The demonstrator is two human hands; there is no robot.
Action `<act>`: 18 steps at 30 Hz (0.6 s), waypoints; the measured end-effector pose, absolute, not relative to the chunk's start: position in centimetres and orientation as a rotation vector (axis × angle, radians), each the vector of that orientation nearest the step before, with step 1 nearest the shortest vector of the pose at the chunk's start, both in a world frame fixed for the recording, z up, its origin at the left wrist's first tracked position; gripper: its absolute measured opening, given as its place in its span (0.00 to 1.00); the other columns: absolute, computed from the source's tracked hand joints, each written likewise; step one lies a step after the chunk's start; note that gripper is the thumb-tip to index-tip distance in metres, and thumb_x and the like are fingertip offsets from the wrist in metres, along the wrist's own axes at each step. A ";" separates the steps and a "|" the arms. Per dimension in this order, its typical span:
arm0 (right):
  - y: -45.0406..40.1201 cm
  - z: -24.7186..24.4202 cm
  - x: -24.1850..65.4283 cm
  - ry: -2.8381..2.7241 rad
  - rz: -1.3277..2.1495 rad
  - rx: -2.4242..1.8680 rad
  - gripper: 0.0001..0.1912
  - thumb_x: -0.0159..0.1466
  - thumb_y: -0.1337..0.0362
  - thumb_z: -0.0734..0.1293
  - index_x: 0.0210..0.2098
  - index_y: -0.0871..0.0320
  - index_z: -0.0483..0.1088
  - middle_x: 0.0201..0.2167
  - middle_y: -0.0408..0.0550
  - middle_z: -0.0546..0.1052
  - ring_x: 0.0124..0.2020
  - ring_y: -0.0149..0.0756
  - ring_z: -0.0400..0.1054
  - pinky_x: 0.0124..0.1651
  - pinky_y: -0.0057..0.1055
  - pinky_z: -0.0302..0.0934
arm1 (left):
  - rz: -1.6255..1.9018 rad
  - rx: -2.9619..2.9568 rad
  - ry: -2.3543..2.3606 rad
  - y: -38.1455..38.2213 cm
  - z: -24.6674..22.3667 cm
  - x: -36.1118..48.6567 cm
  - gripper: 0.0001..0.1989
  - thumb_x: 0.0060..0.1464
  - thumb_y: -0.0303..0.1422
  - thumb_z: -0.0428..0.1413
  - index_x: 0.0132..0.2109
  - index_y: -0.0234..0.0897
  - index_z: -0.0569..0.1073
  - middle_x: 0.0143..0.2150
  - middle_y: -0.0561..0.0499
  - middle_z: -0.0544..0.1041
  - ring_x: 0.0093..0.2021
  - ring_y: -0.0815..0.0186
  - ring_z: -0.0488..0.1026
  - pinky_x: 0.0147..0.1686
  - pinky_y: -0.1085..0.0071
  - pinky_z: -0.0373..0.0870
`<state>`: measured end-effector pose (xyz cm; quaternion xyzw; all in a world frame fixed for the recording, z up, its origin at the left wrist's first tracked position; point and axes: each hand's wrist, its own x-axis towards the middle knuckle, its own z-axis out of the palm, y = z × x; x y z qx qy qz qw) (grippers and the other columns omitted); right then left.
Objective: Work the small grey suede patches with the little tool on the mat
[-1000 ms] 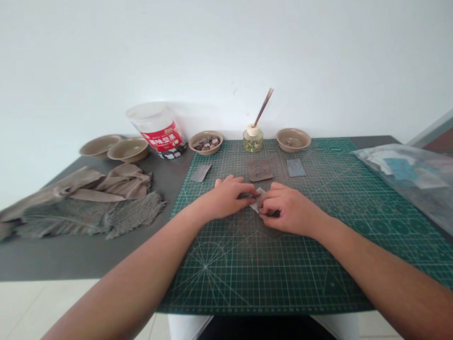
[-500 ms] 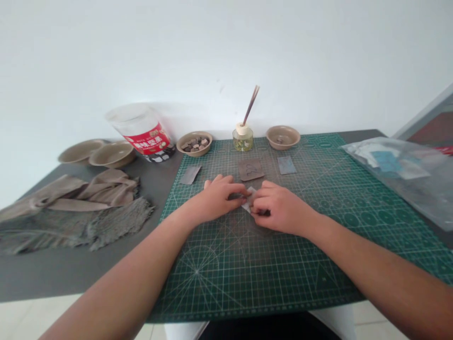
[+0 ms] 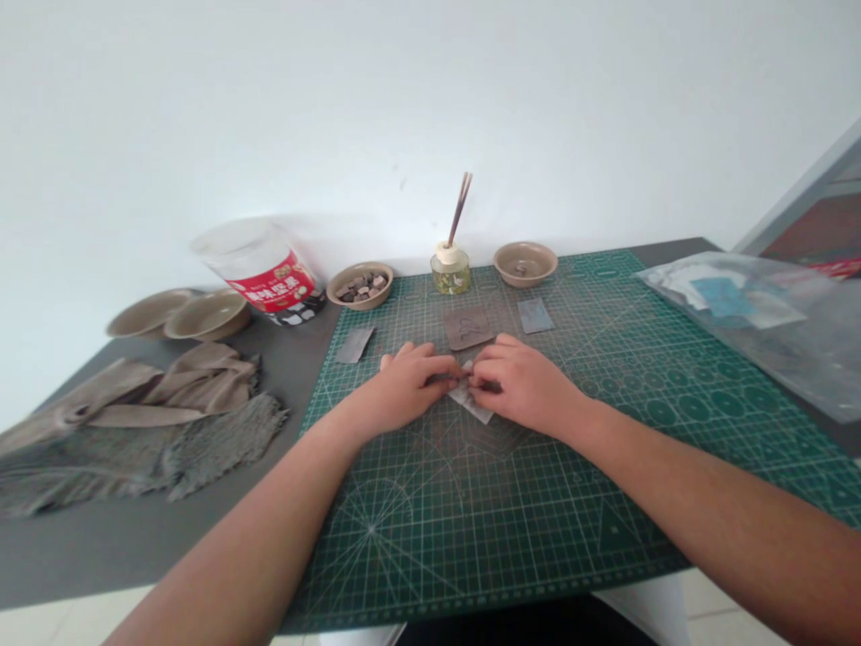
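My left hand (image 3: 407, 388) and my right hand (image 3: 519, 384) meet fingertip to fingertip over the middle of the cutting mat (image 3: 417, 574). Between them is a small whitish sheet (image 3: 476, 408), perhaps paper or cloth, lying at a slant on the mat. Both hands are closed, thumbs and forefingers pinching at its upper part. Whether something small sits in the pinch is hidden by the fingers. Just beyond my fingers lies a brown square patch (image 3: 469, 327) with dark marks. A grey rectangular piece (image 3: 354, 344) rests to the left, a pale blue-grey piece (image 3: 535, 316) to the right.
Along the wall stand a bowl of small stones (image 3: 363, 302), a reed diffuser (image 3: 450, 272), another bowl (image 3: 526, 278) and a clear red-labelled tub (image 3: 273, 283). Two bowls (image 3: 208, 316) and crumpled grey cloth (image 3: 148, 440) lie left. At right is a plastic bag (image 3: 773, 332).
More of the whitish sheet's lower part now shows below my fingers. My right hand has shifted slightly left and up; the whole view has tilted a little.
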<state>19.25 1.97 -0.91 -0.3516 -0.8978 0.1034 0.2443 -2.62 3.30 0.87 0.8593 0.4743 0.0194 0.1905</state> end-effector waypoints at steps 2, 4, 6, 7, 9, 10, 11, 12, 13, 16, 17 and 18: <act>1.9 -0.9 19.3 -2.440 0.282 -0.968 0.09 0.65 0.67 0.70 0.28 0.57 0.71 0.31 0.47 0.77 0.40 0.40 0.64 0.46 0.36 0.59 | 0.059 2.440 1.344 3.3 0.7 -2.7 0.15 0.67 0.43 0.47 0.54 0.54 0.74 0.45 0.48 0.70 0.50 0.53 0.63 0.49 0.54 0.59; 1.8 -0.7 19.6 -2.464 0.290 -0.948 0.09 0.65 0.67 0.69 0.28 0.57 0.71 0.31 0.47 0.76 0.40 0.39 0.64 0.47 0.36 0.59 | 0.067 2.464 1.368 3.2 0.7 -2.8 0.16 0.67 0.44 0.47 0.57 0.55 0.72 0.47 0.47 0.70 0.51 0.51 0.63 0.49 0.53 0.59; 1.6 -0.5 19.9 -2.511 0.302 -0.915 0.10 0.65 0.67 0.69 0.27 0.57 0.71 0.30 0.46 0.76 0.39 0.38 0.65 0.47 0.36 0.59 | 0.061 2.490 1.381 3.2 0.6 -2.9 0.17 0.67 0.45 0.47 0.58 0.56 0.71 0.47 0.47 0.70 0.51 0.51 0.63 0.49 0.52 0.58; 1.6 -0.4 20.1 -2.524 0.305 -0.913 0.10 0.65 0.67 0.69 0.27 0.57 0.71 0.30 0.46 0.76 0.38 0.38 0.64 0.46 0.36 0.59 | 0.052 2.506 1.381 3.2 0.6 -2.9 0.17 0.67 0.46 0.46 0.58 0.57 0.71 0.47 0.47 0.70 0.50 0.50 0.63 0.49 0.51 0.58; 1.6 -0.3 20.3 -2.516 0.293 -0.953 0.09 0.65 0.67 0.70 0.27 0.57 0.71 0.30 0.46 0.77 0.38 0.39 0.64 0.46 0.37 0.58 | 0.031 2.543 1.381 3.1 0.6 -2.9 0.17 0.67 0.47 0.46 0.56 0.56 0.73 0.45 0.47 0.70 0.49 0.51 0.63 0.48 0.51 0.58; 1.6 -0.2 20.3 -2.505 0.286 -0.973 0.09 0.64 0.67 0.70 0.27 0.57 0.71 0.30 0.46 0.77 0.38 0.39 0.64 0.45 0.37 0.58 | 0.024 2.560 1.383 3.1 0.6 -2.9 0.16 0.67 0.47 0.45 0.55 0.56 0.74 0.45 0.47 0.69 0.48 0.51 0.63 0.48 0.52 0.58; 1.7 -0.2 20.3 -2.500 0.284 -0.977 0.08 0.64 0.68 0.70 0.28 0.57 0.71 0.31 0.46 0.77 0.38 0.39 0.64 0.45 0.37 0.58 | 0.022 2.572 1.391 3.0 0.6 -2.8 0.16 0.67 0.46 0.45 0.54 0.55 0.74 0.44 0.47 0.69 0.48 0.51 0.63 0.47 0.52 0.58; 1.7 -0.2 20.2 -2.510 0.293 -0.956 0.08 0.64 0.69 0.70 0.27 0.57 0.71 0.31 0.46 0.77 0.38 0.39 0.64 0.45 0.37 0.58 | 0.027 2.579 1.399 3.0 0.6 -2.8 0.16 0.67 0.46 0.45 0.53 0.54 0.74 0.45 0.47 0.69 0.48 0.52 0.63 0.47 0.52 0.58; 1.7 -0.2 20.1 -2.532 0.313 -0.919 0.09 0.64 0.69 0.70 0.27 0.57 0.71 0.31 0.45 0.77 0.37 0.38 0.63 0.46 0.37 0.58 | 0.027 2.579 1.400 3.0 0.7 -2.8 0.16 0.67 0.46 0.45 0.53 0.54 0.74 0.44 0.47 0.69 0.47 0.52 0.63 0.47 0.53 0.58; 1.7 -0.2 20.1 -2.563 0.373 -0.859 0.09 0.63 0.69 0.71 0.26 0.57 0.70 0.32 0.44 0.78 0.36 0.36 0.63 0.46 0.36 0.58 | 0.022 2.555 1.394 2.9 0.8 -2.7 0.16 0.68 0.46 0.45 0.54 0.54 0.74 0.44 0.47 0.69 0.47 0.52 0.62 0.46 0.54 0.58; 1.7 -0.2 20.1 -2.554 0.368 -0.876 0.09 0.63 0.69 0.71 0.27 0.57 0.70 0.32 0.44 0.78 0.37 0.37 0.63 0.46 0.37 0.57 | 0.019 2.547 1.393 2.8 0.9 -2.7 0.16 0.68 0.46 0.45 0.54 0.54 0.74 0.44 0.47 0.69 0.47 0.52 0.63 0.46 0.54 0.58; 1.7 -0.1 20.1 -2.542 0.354 -0.896 0.09 0.63 0.69 0.71 0.27 0.57 0.70 0.32 0.44 0.78 0.37 0.37 0.63 0.46 0.37 0.57 | 0.015 2.541 1.392 2.8 0.9 -2.7 0.16 0.67 0.46 0.45 0.53 0.54 0.74 0.44 0.47 0.69 0.47 0.52 0.63 0.46 0.54 0.58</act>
